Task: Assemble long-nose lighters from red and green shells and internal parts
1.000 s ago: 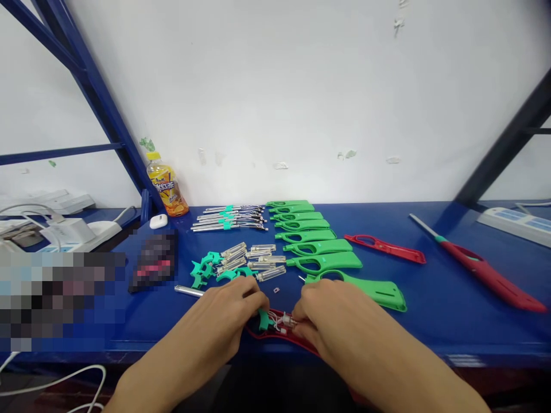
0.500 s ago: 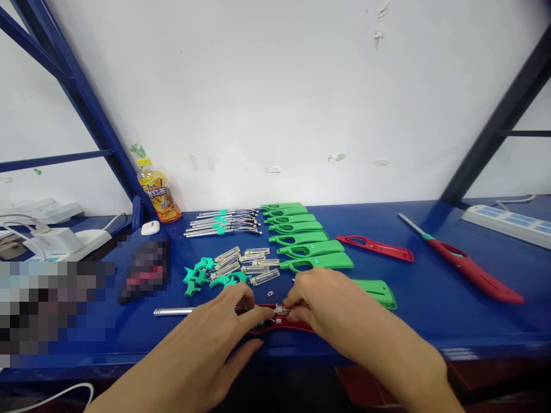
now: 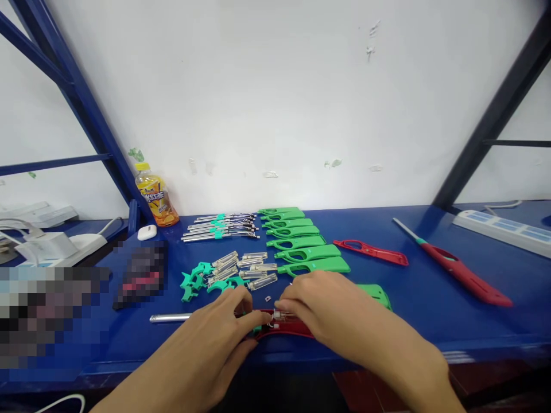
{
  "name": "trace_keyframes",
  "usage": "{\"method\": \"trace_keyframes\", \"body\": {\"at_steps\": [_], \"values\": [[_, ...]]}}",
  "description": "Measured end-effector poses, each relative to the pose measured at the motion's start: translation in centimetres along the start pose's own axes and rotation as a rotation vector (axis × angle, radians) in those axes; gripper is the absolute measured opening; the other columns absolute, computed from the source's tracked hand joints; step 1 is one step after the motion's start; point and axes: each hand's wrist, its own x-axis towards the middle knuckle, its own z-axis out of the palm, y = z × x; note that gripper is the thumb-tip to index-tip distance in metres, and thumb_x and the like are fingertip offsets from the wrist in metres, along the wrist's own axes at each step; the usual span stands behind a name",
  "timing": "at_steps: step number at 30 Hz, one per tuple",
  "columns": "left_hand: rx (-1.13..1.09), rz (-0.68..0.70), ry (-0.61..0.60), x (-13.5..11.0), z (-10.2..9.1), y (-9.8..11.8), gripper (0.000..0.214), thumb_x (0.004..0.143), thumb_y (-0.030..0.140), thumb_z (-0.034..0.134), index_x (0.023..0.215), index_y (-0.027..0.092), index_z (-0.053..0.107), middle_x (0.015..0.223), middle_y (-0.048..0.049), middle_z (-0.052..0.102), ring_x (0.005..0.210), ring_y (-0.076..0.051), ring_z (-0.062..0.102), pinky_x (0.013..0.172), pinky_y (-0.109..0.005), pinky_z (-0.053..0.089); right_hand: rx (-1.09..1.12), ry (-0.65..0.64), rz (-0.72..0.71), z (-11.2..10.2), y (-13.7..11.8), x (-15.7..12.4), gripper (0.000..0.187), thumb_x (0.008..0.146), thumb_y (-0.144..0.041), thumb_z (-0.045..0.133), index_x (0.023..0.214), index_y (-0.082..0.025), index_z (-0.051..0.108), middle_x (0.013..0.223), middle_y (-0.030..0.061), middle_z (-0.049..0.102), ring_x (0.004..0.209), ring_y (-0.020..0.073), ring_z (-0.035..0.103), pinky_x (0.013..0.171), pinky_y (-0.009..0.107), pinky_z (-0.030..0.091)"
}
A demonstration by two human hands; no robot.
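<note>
A red lighter shell [image 3: 288, 328] lies at the blue table's [image 3: 430, 304] front edge, with a metal tube [image 3: 170, 318] sticking out to the left. My left hand [image 3: 228, 324] is closed, pinching small parts at the shell's left end. My right hand [image 3: 321, 304] is closed too, fingertips pressing a small clear insert [image 3: 279, 315] into the shell. A green shell [image 3: 376, 293] lies half hidden behind my right hand.
Behind my hands lie a row of green shells [image 3: 301, 244], clear tubes with teal triggers [image 3: 228, 269] and metal rods [image 3: 219, 225]. A red shell half [image 3: 370, 252], a finished red lighter [image 3: 456, 272], a drink bottle [image 3: 151, 194] and a power strip [image 3: 503, 228] stand further off.
Both hands moved away from me with the red shell, which now lies flat at the table edge. The view tilted slightly; the fingers stay pinched on the parts.
</note>
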Motion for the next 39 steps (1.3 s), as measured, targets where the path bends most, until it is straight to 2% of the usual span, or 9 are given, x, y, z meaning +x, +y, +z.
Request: {"method": "trace_keyframes", "body": {"at_steps": [4,9,13,17,23,27,31,35,39], "values": [[0.000,0.003,0.018,0.0,-0.1,0.1,0.042,0.106,0.015,0.049,0.137,0.041,0.060,0.128,-0.0036,0.057,0.112,-0.025,0.064,0.094,-0.041,0.054,0.064,0.063,0.063,-0.8,1.9,-0.5,0.028,0.108,-0.022,0.057,0.093,-0.023,0.081,0.091,0.0037,0.081,0.090,0.0234,0.075,0.076,0.032,0.045],[0.019,0.005,-0.002,0.2,-0.3,0.6,0.046,0.101,0.008,0.053,0.136,0.037,0.063,0.127,-0.0052,0.058,0.113,-0.026,0.065,0.091,-0.038,0.054,0.100,0.074,0.139,-1.2,3.6,-0.9,0.021,0.105,-0.026,0.062,0.110,-0.026,0.083,0.104,0.0052,0.083,0.103,0.0266,0.076,0.081,0.032,0.049],[-0.005,-0.005,0.003,0.3,0.0,0.5,0.049,0.102,0.008,0.054,0.138,0.039,0.062,0.126,-0.0039,0.057,0.107,-0.023,0.066,0.087,-0.035,0.054,0.088,0.095,0.126,-1.1,3.3,-0.7,0.023,0.104,-0.021,0.062,0.112,-0.025,0.083,0.103,0.0059,0.083,0.100,0.0250,0.076,0.082,0.031,0.051],[-0.045,0.007,0.006,0.2,0.3,0.1,0.049,0.103,0.009,0.053,0.139,0.042,0.060,0.128,-0.0033,0.055,0.108,-0.023,0.065,0.091,-0.036,0.053,0.114,0.082,0.122,-1.2,3.3,-0.8,0.023,0.103,-0.022,0.062,0.112,-0.026,0.083,0.106,0.0061,0.083,0.101,0.0262,0.077,0.083,0.032,0.052],[-0.075,0.023,0.021,0.0,0.2,0.1,0.047,0.105,0.011,0.051,0.139,0.041,0.060,0.130,-0.0028,0.056,0.113,-0.022,0.063,0.097,-0.037,0.052,0.109,0.043,0.231,-1.5,5.9,-2.0,0.026,0.101,-0.024,0.062,0.120,-0.028,0.079,0.111,0.0049,0.083,0.100,0.0280,0.078,0.088,0.038,0.056],[-0.072,0.047,0.055,0.0,0.3,-0.1,0.045,0.103,0.011,0.055,0.138,0.038,0.064,0.128,-0.0037,0.057,0.111,-0.022,0.063,0.095,-0.034,0.053,0.059,0.068,0.294,-1.6,7.7,-2.9,0.028,0.100,-0.029,0.061,0.121,-0.029,0.079,0.110,0.0049,0.084,0.097,0.0292,0.079,0.086,0.042,0.058],[-0.073,0.039,0.052,0.1,0.3,0.0,0.045,0.104,0.012,0.053,0.138,0.039,0.063,0.128,-0.0039,0.057,0.112,-0.023,0.063,0.094,-0.035,0.053,0.068,0.094,0.370,-1.2,9.7,-4.1,0.030,0.092,-0.032,0.067,0.119,-0.028,0.081,0.103,0.0065,0.085,0.094,0.0304,0.080,0.082,0.040,0.059],[-0.073,0.034,0.048,0.5,0.3,0.2,0.044,0.105,0.013,0.050,0.138,0.039,0.064,0.127,-0.0045,0.057,0.110,-0.023,0.063,0.096,-0.037,0.053,0.161,0.026,0.435,-0.5,11.0,-4.5,0.032,0.080,-0.035,0.079,0.111,-0.027,0.083,0.112,0.0087,0.084,0.103,0.0341,0.079,0.087,0.042,0.061],[-0.083,0.036,0.049,0.6,0.4,0.0,0.047,0.106,0.014,0.049,0.143,0.040,0.063,0.128,-0.0049,0.057,0.108,-0.023,0.063,0.097,-0.036,0.053,0.205,-0.028,0.491,0.2,10.8,-4.0,0.039,0.072,-0.021,0.083,0.111,-0.026,0.082,0.114,0.0095,0.083,0.105,0.0331,0.078,0.091,0.041,0.059]]}}
